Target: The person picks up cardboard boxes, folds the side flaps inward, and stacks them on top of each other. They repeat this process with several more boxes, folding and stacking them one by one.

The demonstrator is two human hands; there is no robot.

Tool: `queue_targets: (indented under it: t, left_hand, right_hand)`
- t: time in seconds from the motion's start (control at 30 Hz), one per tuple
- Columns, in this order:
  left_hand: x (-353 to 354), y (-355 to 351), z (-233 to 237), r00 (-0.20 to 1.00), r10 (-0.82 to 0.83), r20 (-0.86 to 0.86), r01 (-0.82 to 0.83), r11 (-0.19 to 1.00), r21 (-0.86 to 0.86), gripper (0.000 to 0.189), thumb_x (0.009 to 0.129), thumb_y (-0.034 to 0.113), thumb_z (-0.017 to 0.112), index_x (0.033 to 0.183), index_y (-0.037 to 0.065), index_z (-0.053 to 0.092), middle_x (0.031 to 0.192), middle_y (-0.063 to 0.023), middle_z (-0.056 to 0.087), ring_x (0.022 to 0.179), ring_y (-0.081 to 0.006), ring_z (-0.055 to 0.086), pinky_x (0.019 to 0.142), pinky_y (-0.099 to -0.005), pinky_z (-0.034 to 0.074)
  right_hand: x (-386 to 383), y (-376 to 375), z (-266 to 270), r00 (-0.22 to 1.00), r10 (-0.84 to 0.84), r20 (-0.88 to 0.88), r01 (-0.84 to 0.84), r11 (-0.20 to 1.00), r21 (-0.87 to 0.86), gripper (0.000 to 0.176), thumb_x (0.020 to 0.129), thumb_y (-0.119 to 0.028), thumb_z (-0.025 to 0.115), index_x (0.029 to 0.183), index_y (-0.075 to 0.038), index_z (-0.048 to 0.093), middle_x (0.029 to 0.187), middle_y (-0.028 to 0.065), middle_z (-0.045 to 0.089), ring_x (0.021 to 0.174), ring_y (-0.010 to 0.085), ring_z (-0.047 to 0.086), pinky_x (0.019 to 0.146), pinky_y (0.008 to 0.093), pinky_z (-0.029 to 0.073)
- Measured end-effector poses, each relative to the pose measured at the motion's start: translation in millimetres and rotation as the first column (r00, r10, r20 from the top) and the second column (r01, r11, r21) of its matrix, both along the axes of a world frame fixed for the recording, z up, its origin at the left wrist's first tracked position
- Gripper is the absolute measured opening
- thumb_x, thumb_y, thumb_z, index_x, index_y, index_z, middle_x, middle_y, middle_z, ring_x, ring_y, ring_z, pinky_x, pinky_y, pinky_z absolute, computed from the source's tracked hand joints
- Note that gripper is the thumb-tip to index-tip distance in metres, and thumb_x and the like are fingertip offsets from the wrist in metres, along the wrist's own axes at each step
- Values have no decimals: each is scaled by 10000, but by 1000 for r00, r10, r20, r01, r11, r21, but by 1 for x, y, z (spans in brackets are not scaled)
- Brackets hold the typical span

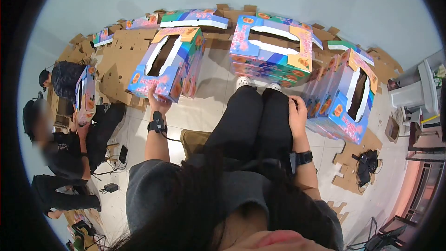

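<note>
My left hand (159,103) is at the near lower edge of a printed cardboard carton (182,72), with a finger against its face and the other fingers partly hidden. The carton is blue, pink and green with orange fruit pictures, and has a long opening in its top. More cartons stand close beside and under it. My right hand (298,110) holds nothing and lies on my right knee, fingers apart and a little bent. The nearest things to it are a stack of the same cartons (337,107) on the right and another stack (272,60) ahead of my feet.
Flattened brown cardboard (127,49) leans along the wall. Two people sit at the left, one holding a similar carton (86,95). Cables and a black adapter (109,188) lie on the floor. At the right, a black device (367,165) sits on cardboard.
</note>
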State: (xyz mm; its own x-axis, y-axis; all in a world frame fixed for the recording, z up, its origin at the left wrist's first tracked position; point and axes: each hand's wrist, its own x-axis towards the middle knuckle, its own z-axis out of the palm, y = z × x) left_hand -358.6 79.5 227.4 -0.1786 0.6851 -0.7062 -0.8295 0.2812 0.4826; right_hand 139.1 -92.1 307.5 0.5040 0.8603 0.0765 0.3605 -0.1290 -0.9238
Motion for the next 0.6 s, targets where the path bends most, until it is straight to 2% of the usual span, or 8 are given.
queue_targets:
  t: [0.1,0.2,0.27,0.4,0.43,0.53,0.57,0.6]
  left_hand:
    - [5,-3,8,999,45,-8,-44,999,8,558,624,389,780,1039,121,519,985,-22,462,873,-176,492,807,-341,472]
    - [10,-5,17,999,42,-20,-41,998,55,605,634,396,769,1098,104,514,1041,-46,473,973,-209,504,872,-380,460]
    - [9,-7,16,999,3,-33,0,997,77,643,641,410,759,1145,99,509,1099,-60,479,1040,-229,502,911,-410,447]
    - [-1,-14,4,998,-25,-49,28,997,67,704,656,439,738,1219,95,491,1212,-84,467,1128,-265,479,970,-462,418]
    - [-1,-13,0,999,-14,-53,17,998,66,716,659,445,733,1232,94,486,1235,-89,461,1141,-272,473,980,-472,411]
    - [7,-14,2,1000,13,24,-15,998,66,714,666,451,727,1232,90,485,1229,-96,463,1137,-289,473,998,-477,398]
    - [13,-15,7,1000,8,-16,-8,999,52,732,667,458,725,1245,86,475,1238,-113,458,1145,-303,468,1001,-482,393]
    - [16,-16,8,1000,3,-12,-2,999,52,733,669,454,724,1250,86,471,1241,-118,457,1149,-305,466,1002,-484,392]
  right_hand:
    - [14,6,-17,993,55,-109,-60,997,-40,215,888,-145,562,1039,3,604,1007,138,617,942,227,600,872,304,449]
    - [37,25,-40,980,72,-183,-87,993,-75,323,853,-185,619,1116,-5,566,1053,164,619,1004,266,594,914,326,437]
    - [48,45,-36,978,94,184,-69,988,-141,493,797,-238,680,1218,-41,516,1168,199,564,1116,323,533,960,375,415]
    - [59,102,-41,651,121,750,-32,991,-132,846,671,-317,775,1396,-134,380,1425,238,339,1326,422,308,1042,504,333]
    - [61,119,-44,607,194,770,-62,978,-198,1048,595,-321,811,1469,-194,247,1505,195,202,1391,401,183,1088,564,232]
    - [64,161,-46,272,442,855,-123,897,-425,1082,577,-325,824,1475,-256,223,1529,172,149,1412,368,149,1096,610,163]
    - [67,173,-56,155,440,885,-146,896,-419,1129,547,-328,841,1478,-295,203,1539,159,127,1416,352,149,1086,647,124]
    - [70,182,-66,107,508,854,-148,858,-492,984,661,-223,736,1475,-340,195,1542,105,171,1411,336,178,1078,645,149]
